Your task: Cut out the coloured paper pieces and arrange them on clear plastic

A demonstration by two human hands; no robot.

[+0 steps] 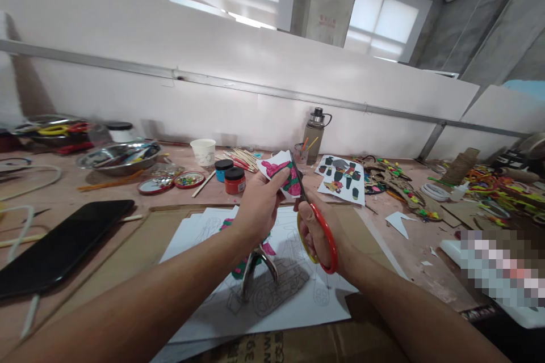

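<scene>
My left hand (pixel 261 201) pinches a paper piece (pixel 272 165) painted pink and green, holding it above the table. Around the red and yellow handles of the scissors (pixel 328 238), my right hand (pixel 321 229) is closed. The dark blades point up and lie against the paper's right side. Below both hands are white sheets (pixel 315 295) with pencil drawings, on brown cardboard (pixel 128 266). A curved shiny metal object (pixel 259 266) stands on the sheets beside a green and pink painted piece (pixel 240 269).
Blue (pixel 223 171) and red (pixel 234 180) paint jars, a paper cup (pixel 203 153) and a bottle (pixel 314 136) stand behind the hands. A black phone (pixel 63 244) lies left. Painted cutouts (pixel 340 178) and craft scraps (pixel 400 181) are at the right.
</scene>
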